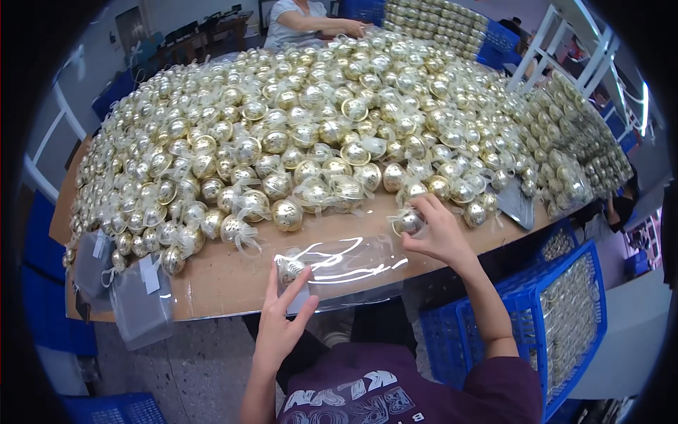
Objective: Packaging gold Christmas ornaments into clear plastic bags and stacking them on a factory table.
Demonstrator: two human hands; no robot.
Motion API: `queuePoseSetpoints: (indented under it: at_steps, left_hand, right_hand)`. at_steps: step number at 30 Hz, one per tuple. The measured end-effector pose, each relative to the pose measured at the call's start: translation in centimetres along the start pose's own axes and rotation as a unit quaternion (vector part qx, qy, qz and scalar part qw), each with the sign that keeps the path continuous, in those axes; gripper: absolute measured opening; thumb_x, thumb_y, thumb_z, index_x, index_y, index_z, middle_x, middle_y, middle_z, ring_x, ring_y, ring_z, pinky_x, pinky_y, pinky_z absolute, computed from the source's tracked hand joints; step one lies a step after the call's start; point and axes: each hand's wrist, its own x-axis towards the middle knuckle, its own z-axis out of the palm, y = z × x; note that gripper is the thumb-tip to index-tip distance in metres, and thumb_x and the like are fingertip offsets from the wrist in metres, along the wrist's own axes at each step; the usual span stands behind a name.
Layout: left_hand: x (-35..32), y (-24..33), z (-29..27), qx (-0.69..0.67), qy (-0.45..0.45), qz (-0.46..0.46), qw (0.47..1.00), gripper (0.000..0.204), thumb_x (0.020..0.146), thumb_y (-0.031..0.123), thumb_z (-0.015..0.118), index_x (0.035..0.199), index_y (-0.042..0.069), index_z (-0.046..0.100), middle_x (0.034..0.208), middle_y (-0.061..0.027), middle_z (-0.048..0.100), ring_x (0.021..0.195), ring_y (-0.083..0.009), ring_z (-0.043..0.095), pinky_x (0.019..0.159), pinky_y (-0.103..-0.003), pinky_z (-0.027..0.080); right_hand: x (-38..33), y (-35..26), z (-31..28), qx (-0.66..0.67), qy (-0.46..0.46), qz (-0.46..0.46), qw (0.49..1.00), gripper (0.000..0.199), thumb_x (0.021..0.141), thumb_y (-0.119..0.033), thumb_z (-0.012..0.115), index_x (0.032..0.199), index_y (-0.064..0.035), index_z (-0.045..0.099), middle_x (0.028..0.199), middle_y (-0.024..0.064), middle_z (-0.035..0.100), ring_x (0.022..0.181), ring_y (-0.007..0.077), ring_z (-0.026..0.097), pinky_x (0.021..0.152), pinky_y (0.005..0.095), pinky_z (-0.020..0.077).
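My right hand point(439, 230) pinches a shiny gold-silver ball ornament point(409, 222) between thumb and fingers, just above the table's near side. Under my left hand point(281, 321), a long clear plastic bag point(360, 263) lies flat, with bright glare across it. The left fingers are stretched and spread at the bag's left end, on either side of another ball ornament point(290, 268) that seems to be inside or under the film. A white slip point(299, 298) shows beside the left thumb. A great heap of ball ornaments with sheer pale ribbons point(311, 141) covers the table beyond both hands.
Clear bags with white tags point(141, 304) hang over the table's front left edge. A grey packet point(514, 203) lies at the right. Blue crates point(508, 318) of ornaments stand at my right. Packed ornaments point(565, 134) are stacked far right. Across the table a person point(300, 22) reaches in.
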Motion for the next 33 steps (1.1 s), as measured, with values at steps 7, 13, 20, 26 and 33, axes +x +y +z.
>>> queuePoseSetpoints:
  at_steps: [7,13,20,26,33]
  left_hand:
    - [0.1,0.1,0.5,-0.006,0.003,-0.015,1.000,0.044,0.085,0.020,0.067,0.128,0.016,0.059,0.147,-0.0324,0.024,0.133,-0.0386,0.037,0.105,-0.038,0.033]
    - [0.0,0.2,0.5,-0.005,0.004,-0.012,1.000,0.044,0.085,0.019,0.067,0.128,0.015,0.059,0.147,-0.0316,0.025,0.133,-0.0378,0.037,0.106,-0.038,0.033]
    - [0.1,0.3,0.3,-0.019,0.022,-0.010,1.000,0.044,0.086,0.019,0.066,0.128,0.012,0.058,0.145,-0.0309,0.029,0.132,-0.0363,0.039,0.106,-0.038,0.033]
    - [0.8,0.1,1.4,-0.014,0.034,0.022,0.999,0.044,0.086,0.017,0.065,0.128,0.008,0.057,0.141,-0.0266,0.037,0.127,-0.0349,0.044,0.105,-0.037,0.034]
    - [-1.2,-1.3,1.0,-0.023,0.023,0.006,0.999,0.042,0.091,0.008,0.055,0.132,-0.002,0.050,0.131,-0.0133,0.047,0.121,-0.0250,0.048,0.102,-0.032,0.035]
  right_hand:
    - [-3.7,2.1,0.8,-0.015,0.075,0.036,0.996,0.051,0.076,-0.013,0.068,0.123,-0.0027,0.052,0.119,0.0187,0.052,0.105,0.0358,0.055,0.089,0.0379,0.0459]
    - [-3.4,3.9,2.4,-0.110,0.168,0.026,0.979,0.059,0.072,-0.011,0.074,0.126,-0.0046,0.050,0.119,0.0184,0.050,0.105,0.0345,0.054,0.090,0.0384,0.0452]
    - [-4.4,3.2,2.4,0.284,0.035,0.135,0.949,0.066,0.070,-0.013,0.079,0.127,-0.0021,0.047,0.117,0.0104,0.054,0.105,0.0203,0.056,0.092,0.0309,0.0436]
    - [-6.3,2.4,1.7,0.513,-0.224,0.103,0.822,0.061,0.080,0.001,0.069,0.135,-0.0010,0.042,0.131,0.0088,0.046,0.120,0.0194,0.048,0.101,0.0336,0.0411]
    - [-3.4,1.1,5.8,0.476,-0.389,-0.121,0.780,0.023,0.089,-0.005,0.060,0.111,-0.0008,0.066,0.111,0.0149,0.064,0.109,0.0221,0.058,0.088,0.0316,0.0490]
